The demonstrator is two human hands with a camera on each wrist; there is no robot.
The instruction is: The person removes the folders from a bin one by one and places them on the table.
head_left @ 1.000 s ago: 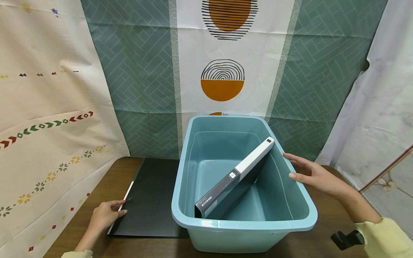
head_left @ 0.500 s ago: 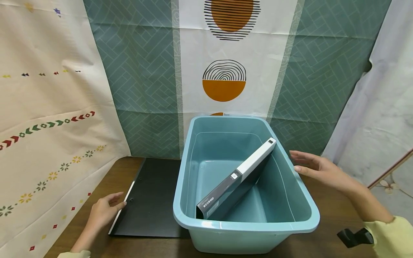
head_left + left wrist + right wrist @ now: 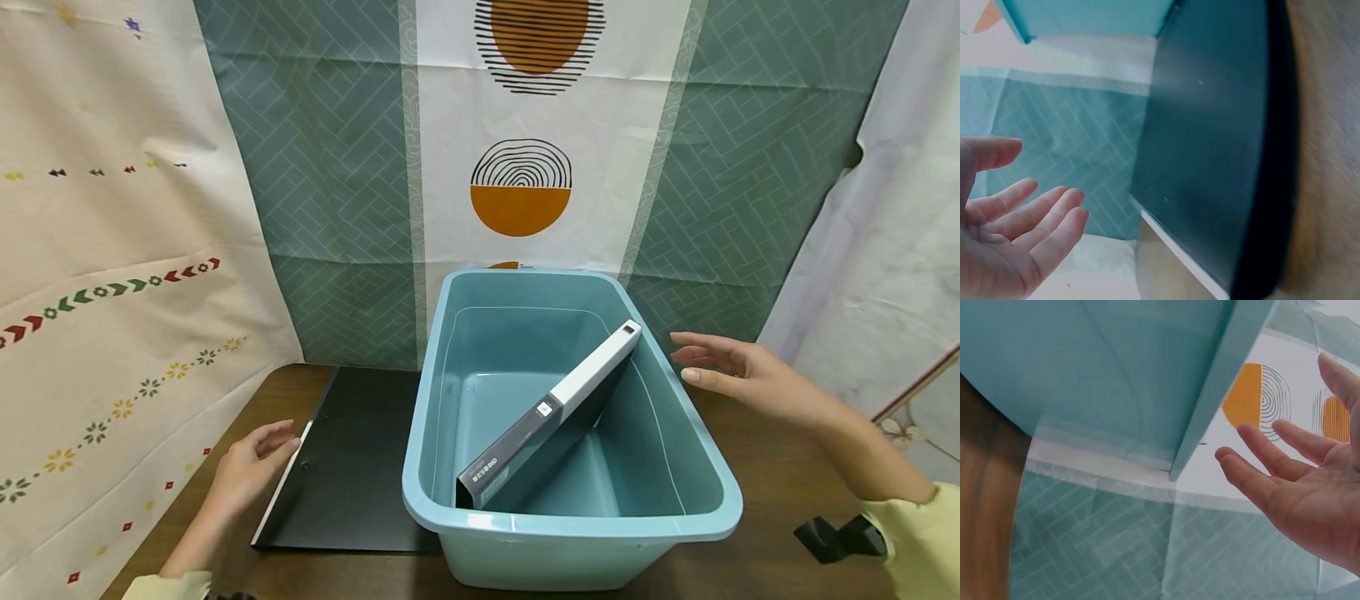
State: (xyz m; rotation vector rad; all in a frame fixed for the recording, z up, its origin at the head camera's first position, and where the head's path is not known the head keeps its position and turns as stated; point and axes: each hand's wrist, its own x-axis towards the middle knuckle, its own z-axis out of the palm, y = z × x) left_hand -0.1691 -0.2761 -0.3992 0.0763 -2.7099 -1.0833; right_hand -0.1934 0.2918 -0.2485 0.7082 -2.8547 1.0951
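Tub [image 3: 555,557] stands between left hand [image 3: 249,468] and right hand [image 3: 753,377], nearer the right, both hands loosely spread, empty.

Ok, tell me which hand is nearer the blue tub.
The right hand, beside the tub; the left hand is farther off, near the pale edge of the black panel.

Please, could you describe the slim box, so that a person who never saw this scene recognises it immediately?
On the wooden table, a large light-blue plastic tub stands right of a flat black panel. The slim box leans diagonally inside the tub. Its two-tone upper edge sets it apart: dark grey near, white far.
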